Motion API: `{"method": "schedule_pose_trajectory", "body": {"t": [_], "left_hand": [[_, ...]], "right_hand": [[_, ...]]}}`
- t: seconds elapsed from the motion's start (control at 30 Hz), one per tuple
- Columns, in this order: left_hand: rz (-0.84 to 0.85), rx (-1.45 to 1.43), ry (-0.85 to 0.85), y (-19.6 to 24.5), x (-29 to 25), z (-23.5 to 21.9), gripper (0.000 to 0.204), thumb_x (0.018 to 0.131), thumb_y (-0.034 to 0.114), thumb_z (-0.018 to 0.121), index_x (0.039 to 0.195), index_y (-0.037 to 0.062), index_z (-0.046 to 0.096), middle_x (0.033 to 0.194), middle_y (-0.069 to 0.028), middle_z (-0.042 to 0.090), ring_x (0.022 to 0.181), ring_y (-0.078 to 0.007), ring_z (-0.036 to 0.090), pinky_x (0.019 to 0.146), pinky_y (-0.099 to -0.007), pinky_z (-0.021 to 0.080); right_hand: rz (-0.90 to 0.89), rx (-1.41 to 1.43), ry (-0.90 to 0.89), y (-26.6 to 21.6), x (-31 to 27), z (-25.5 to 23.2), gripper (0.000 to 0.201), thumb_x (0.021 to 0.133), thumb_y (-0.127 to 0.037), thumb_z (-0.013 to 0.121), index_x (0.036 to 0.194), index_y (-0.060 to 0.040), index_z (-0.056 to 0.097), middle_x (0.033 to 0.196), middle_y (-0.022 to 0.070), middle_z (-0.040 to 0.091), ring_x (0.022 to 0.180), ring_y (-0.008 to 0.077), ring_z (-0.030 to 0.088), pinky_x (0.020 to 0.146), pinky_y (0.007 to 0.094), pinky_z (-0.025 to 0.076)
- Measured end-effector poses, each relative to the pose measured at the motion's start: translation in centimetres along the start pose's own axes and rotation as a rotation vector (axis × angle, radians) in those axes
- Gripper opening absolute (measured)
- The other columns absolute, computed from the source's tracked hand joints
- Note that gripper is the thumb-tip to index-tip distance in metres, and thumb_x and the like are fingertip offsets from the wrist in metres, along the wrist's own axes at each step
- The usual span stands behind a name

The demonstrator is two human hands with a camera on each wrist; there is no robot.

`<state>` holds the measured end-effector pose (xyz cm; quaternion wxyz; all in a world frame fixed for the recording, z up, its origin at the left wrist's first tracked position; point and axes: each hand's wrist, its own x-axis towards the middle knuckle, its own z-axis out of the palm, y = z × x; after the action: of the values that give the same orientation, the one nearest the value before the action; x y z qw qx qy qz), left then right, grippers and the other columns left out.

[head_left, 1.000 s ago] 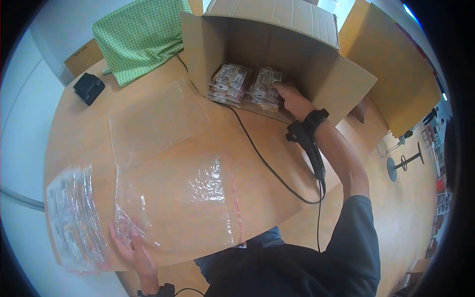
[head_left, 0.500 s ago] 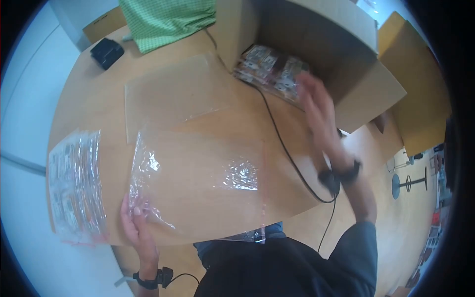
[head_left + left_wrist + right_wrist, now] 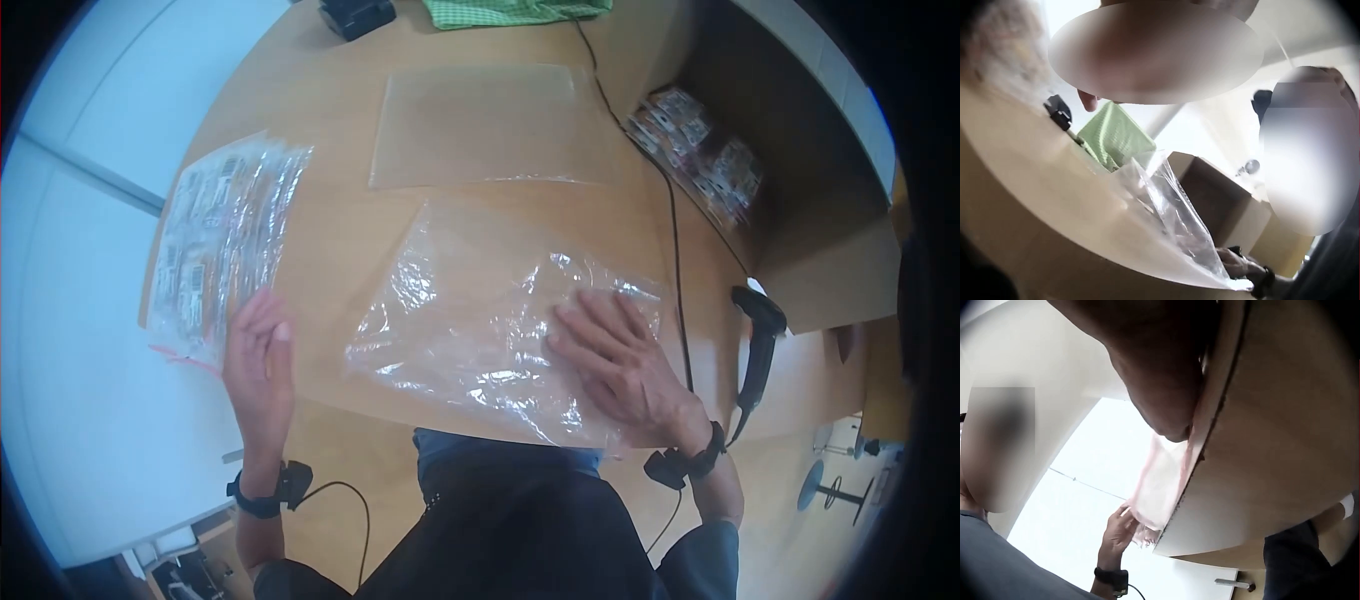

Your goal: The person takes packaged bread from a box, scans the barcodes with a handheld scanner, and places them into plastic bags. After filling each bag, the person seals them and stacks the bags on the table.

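A large clear plastic bag (image 3: 470, 300) lies crumpled near the table's front edge. The right hand (image 3: 625, 375) rests on its right part, fingers spread. At the left, a stack of filled clear bags with labels (image 3: 215, 240) lies by the table's edge. The left hand (image 3: 260, 355) is at the stack's lower right corner, fingers loosely bent; whether it touches the stack cannot be told. In the right wrist view the left hand (image 3: 1119, 532) is beside a pink-edged bag (image 3: 1159, 487). Another flat clear bag (image 3: 490, 125) lies farther back.
An open cardboard box (image 3: 830, 235) at the right holds small labelled packets (image 3: 695, 150). A black handheld scanner (image 3: 760, 345) lies before it, with a cable (image 3: 676, 250) running across the table. A green checked cloth (image 3: 510, 12) and a black device (image 3: 357, 14) are at the back.
The right hand has left the packets in the box and come down onto the clear bag. The left hand has let go of that bag and moved to the stack. The view has shifted left.
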<state>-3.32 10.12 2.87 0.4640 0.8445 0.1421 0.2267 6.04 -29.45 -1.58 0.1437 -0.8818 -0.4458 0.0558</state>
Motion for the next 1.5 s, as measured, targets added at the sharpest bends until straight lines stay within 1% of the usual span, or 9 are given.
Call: {"method": "schedule_pose_trajectory", "body": {"t": [0.13, 0.2, 0.5, 0.63, 0.77, 0.9, 1.0, 1.2, 1.5], "left_hand": [[0.653, 0.342, -0.669, 4.2, 1.8, 3.0, 0.066, 0.099, 0.031, 0.069, 0.154, 0.0035, 0.044, 0.158, -0.0201, 0.045, 0.148, -0.0379, 0.042, 0.121, -0.0510, 0.034], [0.884, 0.619, -0.796, 3.9, 2.4, 5.8, 0.082, 0.097, 0.050, 0.066, 0.162, 0.0113, 0.034, 0.169, -0.0168, 0.027, 0.155, -0.0415, 0.024, 0.124, -0.0598, 0.022], [0.496, 0.612, -0.573, -1.4, -0.5, 6.9, 0.093, 0.096, 0.067, 0.054, 0.165, 0.0132, 0.025, 0.171, -0.0219, 0.016, 0.159, -0.0432, 0.010, 0.124, -0.0652, 0.013], [0.586, 0.756, -0.627, -2.1, 2.0, 6.7, 0.090, 0.097, 0.061, 0.059, 0.164, 0.0087, 0.027, 0.171, -0.0213, 0.018, 0.159, -0.0421, 0.013, 0.124, -0.0615, 0.018], [0.764, 0.798, -0.268, 2.0, 3.9, 1.5, 0.074, 0.090, 0.039, 0.077, 0.148, 0.0005, 0.051, 0.152, -0.0210, 0.050, 0.140, -0.0406, 0.049, 0.113, -0.0524, 0.040], [0.525, 0.979, 0.124, 0.4, 4.2, -5.8, 0.056, 0.085, 0.028, 0.080, 0.130, 0.0013, 0.061, 0.127, -0.0177, 0.062, 0.119, -0.0373, 0.060, 0.099, -0.0457, 0.050], [0.235, 1.175, -0.045, -0.8, 3.2, -8.6, 0.039, 0.087, 0.024, 0.078, 0.116, 0.0024, 0.064, 0.109, -0.0134, 0.061, 0.104, -0.0333, 0.062, 0.084, -0.0439, 0.053], [0.288, 1.155, -0.010, -1.7, 3.0, -9.1, 0.017, 0.091, 0.011, 0.071, 0.104, 0.0023, 0.064, 0.097, -0.0111, 0.059, 0.090, -0.0302, 0.062, 0.069, -0.0409, 0.051], [0.449, 0.889, 0.099, -0.5, 4.7, -7.0, 0.010, 0.095, 0.008, 0.069, 0.094, 0.0005, 0.062, 0.107, -0.0127, 0.068, 0.083, -0.0324, 0.064, 0.070, -0.0411, 0.051]], "right_hand": [[-0.133, 0.004, 0.100, -1.5, 0.3, -0.9, 0.063, 0.086, -0.014, 0.076, 0.145, -0.0220, 0.059, 0.163, 0.0089, 0.044, 0.153, 0.0354, 0.035, 0.125, 0.0655, 0.018], [-0.126, 0.002, 0.189, -2.5, -0.9, -0.6, 0.065, 0.083, -0.015, 0.080, 0.144, -0.0206, 0.060, 0.161, 0.0103, 0.046, 0.152, 0.0364, 0.037, 0.125, 0.0656, 0.019], [0.030, -0.072, 0.077, -5.3, -5.5, 1.0, 0.070, 0.085, -0.046, 0.078, 0.144, -0.0130, 0.059, 0.157, 0.0155, 0.048, 0.149, 0.0395, 0.041, 0.122, 0.0658, 0.024], [0.091, -0.031, 0.081, -4.7, -4.4, 2.6, 0.064, 0.089, -0.038, 0.075, 0.145, -0.0118, 0.058, 0.158, 0.0182, 0.046, 0.150, 0.0426, 0.037, 0.123, 0.0667, 0.022], [0.105, 0.001, 0.199, -4.8, -3.7, 2.7, 0.059, 0.090, -0.029, 0.074, 0.144, -0.0104, 0.058, 0.160, 0.0218, 0.042, 0.150, 0.0447, 0.037, 0.122, 0.0670, 0.025], [0.164, 0.128, 0.315, -4.6, -4.7, 3.1, 0.051, 0.093, -0.020, 0.070, 0.142, -0.0101, 0.058, 0.160, 0.0234, 0.041, 0.149, 0.0455, 0.038, 0.119, 0.0673, 0.030], [0.233, 0.164, 0.317, -4.6, -5.3, 3.3, 0.047, 0.096, -0.020, 0.067, 0.141, -0.0097, 0.058, 0.159, 0.0233, 0.042, 0.147, 0.0460, 0.040, 0.118, 0.0670, 0.031], [0.209, 0.221, 0.385, -4.4, -5.5, 3.3, 0.044, 0.097, -0.021, 0.066, 0.138, -0.0078, 0.060, 0.154, 0.0235, 0.049, 0.143, 0.0447, 0.047, 0.117, 0.0645, 0.035], [0.182, 0.269, 0.394, -4.6, -4.9, 2.8, 0.044, 0.087, -0.008, 0.073, 0.130, -0.0027, 0.064, 0.145, 0.0215, 0.058, 0.137, 0.0433, 0.054, 0.115, 0.0579, 0.041]]}}
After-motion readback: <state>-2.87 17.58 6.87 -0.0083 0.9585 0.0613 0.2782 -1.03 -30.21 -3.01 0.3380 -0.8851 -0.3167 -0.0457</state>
